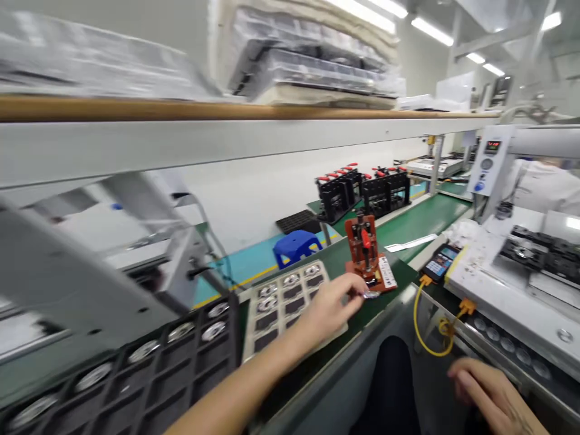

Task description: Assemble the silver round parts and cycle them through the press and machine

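Observation:
My left hand (333, 307) reaches across the bench with thumb and fingers pinched on a small shiny metal part (371, 295). That part is just at the base of a red-brown clamp fixture (364, 241) with a red handle. Under my left forearm lies a pale foam tray (277, 290) with several shiny metal pieces in its slots. My right hand (487, 389) is low at the right, beside the machine's front edge. Its fingers are loosely curled and partly turned away, so I cannot tell whether anything is in them.
A black compartment tray (170, 386) with round metal parts sits at the lower left. To the right stand a white machine (534, 302), a handheld device with a screen (438, 264) and a yellow cable (419, 332). A shelf (272, 136) spans overhead. Behind are black fixtures (385, 193) and a blue stool (295, 244).

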Available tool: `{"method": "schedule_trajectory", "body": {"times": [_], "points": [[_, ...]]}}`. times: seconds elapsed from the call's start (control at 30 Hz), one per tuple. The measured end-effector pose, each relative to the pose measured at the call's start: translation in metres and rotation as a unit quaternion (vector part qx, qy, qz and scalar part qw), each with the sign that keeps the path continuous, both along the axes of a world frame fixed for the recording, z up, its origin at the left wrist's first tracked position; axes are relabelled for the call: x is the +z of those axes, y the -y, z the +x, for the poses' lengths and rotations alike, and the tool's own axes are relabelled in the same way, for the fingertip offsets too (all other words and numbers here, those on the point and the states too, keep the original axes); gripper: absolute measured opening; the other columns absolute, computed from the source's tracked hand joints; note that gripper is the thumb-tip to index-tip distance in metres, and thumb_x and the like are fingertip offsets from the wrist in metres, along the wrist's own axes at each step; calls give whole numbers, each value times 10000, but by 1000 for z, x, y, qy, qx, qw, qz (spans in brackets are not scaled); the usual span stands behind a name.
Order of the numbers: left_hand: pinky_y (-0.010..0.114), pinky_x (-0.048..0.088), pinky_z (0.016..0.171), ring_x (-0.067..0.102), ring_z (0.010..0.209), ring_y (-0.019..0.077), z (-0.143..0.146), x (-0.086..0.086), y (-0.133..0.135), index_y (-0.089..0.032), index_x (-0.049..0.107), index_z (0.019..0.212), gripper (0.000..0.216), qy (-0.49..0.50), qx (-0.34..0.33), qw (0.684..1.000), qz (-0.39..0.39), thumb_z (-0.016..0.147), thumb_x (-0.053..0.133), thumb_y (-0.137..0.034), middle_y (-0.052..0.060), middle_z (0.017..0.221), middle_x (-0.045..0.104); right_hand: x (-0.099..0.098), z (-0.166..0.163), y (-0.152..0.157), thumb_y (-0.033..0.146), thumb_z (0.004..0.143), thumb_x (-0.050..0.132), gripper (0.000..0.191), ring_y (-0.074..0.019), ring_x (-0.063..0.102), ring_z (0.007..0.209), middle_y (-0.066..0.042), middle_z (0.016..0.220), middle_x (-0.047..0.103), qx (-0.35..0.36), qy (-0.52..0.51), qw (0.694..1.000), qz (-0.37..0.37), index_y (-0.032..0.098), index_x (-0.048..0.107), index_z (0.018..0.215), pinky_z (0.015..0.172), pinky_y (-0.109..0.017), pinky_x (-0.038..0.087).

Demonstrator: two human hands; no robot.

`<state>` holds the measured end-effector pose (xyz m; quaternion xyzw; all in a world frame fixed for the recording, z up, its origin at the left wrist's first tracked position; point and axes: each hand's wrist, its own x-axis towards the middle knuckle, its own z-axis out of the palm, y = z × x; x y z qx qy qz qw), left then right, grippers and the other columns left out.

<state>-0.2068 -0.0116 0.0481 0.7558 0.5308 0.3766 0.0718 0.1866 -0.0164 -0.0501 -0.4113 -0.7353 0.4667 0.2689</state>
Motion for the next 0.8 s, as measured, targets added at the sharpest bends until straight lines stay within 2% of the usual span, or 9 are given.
{"method": "schedule_trajectory", "body": {"times": [0.07, 0.1, 0.13, 0.2, 0.33, 0.6, 0.7, 0.8], "points": [[305, 605, 883, 754, 980, 195, 51, 3, -9, -212, 662, 1038, 142, -19, -143, 982, 120, 1031, 555, -119, 78, 1041, 774, 39, -20, -11, 608, 949, 662, 399, -295, 728, 843, -93, 963, 765, -8, -65, 997, 31, 297, 811, 1151, 803, -428, 638], [322, 615, 911, 756, 1015, 206, 73, 4, -15, -203, 659, 1086, 148, -42, -197, 966, 166, 1052, 542, -118, 100, 1068, 777, 56, -29, -17, 574, 945, 698, 476, -266, 718, 879, -94, 1029, 752, -3, -105, 994, 35, 255, 751, 1294, 809, -397, 626], [342, 623, 930, 757, 1039, 219, 91, 5, -20, -193, 653, 1140, 160, -67, -237, 948, 203, 1069, 529, -122, 118, 1087, 778, 69, -36, -24, 554, 901, 769, 609, -238, 704, 870, -94, 1087, 739, 3, -135, 990, 40, 229, 678, 1408, 768, -362, 613], [378, 637, 940, 756, 1060, 241, 120, 7, -32, -175, 641, 1219, 195, -106, -282, 921, 247, 1095, 496, -135, 141, 1107, 779, 84, -39, -33, 507, 866, 833, 652, -179, 656, 780, -60, 1033, 721, -18, -151, 987, 42, 206, 654, 1415, 721, -320, 585], [389, 658, 904, 758, 1024, 248, 153, 9, -52, -153, 649, 1204, 207, -107, -318, 904, 266, 1115, 463, -154, 149, 1083, 780, 87, -18, -35, 431, 874, 833, 466, -153, 620, 736, -23, 930, 698, -90, -141, 984, 57, 197, 722, 1262, 695, -301, 556], [366, 661, 876, 761, 955, 228, 206, 7, -72, -175, 680, 1126, 239, -87, -343, 907, 229, 1112, 443, -150, 117, 1025, 771, 81, 26, -35, 437, 831, 852, 469, -156, 623, 698, 1, 839, 688, -173, -122, 974, 76, 194, 715, 1209, 665, -300, 560], [381, 647, 960, 748, 1114, 249, 220, 11, -97, -185, 640, 1290, 248, -98, -359, 904, 212, 1111, 468, -174, 144, 1215, 752, 83, 50, -45, 437, 826, 830, 459, -156, 599, 660, 20, 772, 654, -215, -92, 967, 97, 193, 704, 1193, 626, -292, 531], [477, 550, 1157, 631, 1378, 291, 233, 26, -151, -219, 481, 1548, 472, -92, -325, 928, 157, 1081, 543, -201, 173, 1484, 636, 91, 82, -56, 427, 832, 803, 451, -158, 568, 630, 33, 717, 608, -276, -47, 950, 136, 178, 693, 1192, 602, -293, 488]]}}
